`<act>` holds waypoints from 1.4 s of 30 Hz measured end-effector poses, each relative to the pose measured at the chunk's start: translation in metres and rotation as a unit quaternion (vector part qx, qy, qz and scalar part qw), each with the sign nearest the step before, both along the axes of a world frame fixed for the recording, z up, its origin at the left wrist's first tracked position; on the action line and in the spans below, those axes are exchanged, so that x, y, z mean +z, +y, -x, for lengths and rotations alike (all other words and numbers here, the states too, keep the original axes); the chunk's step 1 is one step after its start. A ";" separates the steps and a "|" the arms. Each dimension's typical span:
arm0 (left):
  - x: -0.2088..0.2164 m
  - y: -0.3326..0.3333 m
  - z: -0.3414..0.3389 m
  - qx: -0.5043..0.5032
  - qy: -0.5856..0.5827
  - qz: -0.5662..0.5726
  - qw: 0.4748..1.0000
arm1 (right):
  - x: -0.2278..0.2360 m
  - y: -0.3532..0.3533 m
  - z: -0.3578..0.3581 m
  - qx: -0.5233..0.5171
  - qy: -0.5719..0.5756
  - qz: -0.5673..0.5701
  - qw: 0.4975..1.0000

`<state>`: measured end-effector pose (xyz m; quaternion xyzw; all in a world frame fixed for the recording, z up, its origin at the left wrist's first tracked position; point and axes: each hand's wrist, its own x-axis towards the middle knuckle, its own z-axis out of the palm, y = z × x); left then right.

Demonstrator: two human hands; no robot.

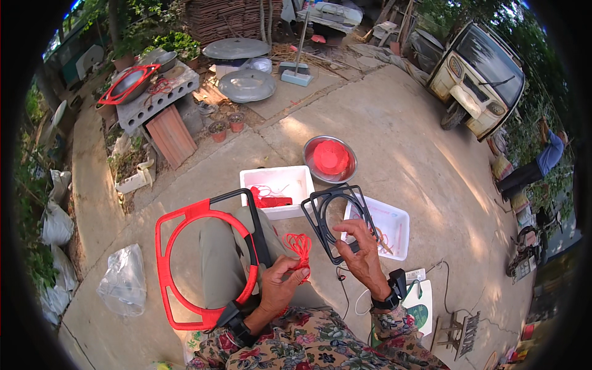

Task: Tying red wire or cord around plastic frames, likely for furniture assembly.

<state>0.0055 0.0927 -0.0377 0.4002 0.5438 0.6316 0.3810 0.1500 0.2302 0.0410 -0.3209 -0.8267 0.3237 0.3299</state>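
My left hand (282, 280) is closed around the lower end of a looped bundle of red cord (298, 245), whose loops stand up above the fingers. My right hand (364, 258) is raised a little to the right, thumb and index finger apart, with nothing visible between them. Behind its fingertips is a black frame with a round opening (320, 216); whether the hand touches it I cannot tell. Across my left leg lies a larger frame with a round opening, mostly red (165, 265) with a black part on its right side.
Ahead are a white bin (277, 213) with red pieces and cord, a metal basin (354, 174) holding a red container, and another white bin (402, 231). A clear plastic bag (123, 280) lies left. Far right, a person (546, 157) stands near a three-wheeled vehicle (475, 80).
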 end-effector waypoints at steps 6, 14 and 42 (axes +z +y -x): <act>0.003 0.003 -0.012 0.046 0.024 0.005 0.999 | -0.018 -0.036 0.000 0.076 0.013 0.205 0.976; 0.013 0.012 -0.011 0.097 0.083 -0.022 0.992 | -0.052 -0.013 -0.005 0.019 0.226 0.432 0.873; 0.000 0.006 -0.015 -0.032 0.095 0.089 0.991 | -0.092 0.021 -0.031 -0.110 0.517 0.597 0.603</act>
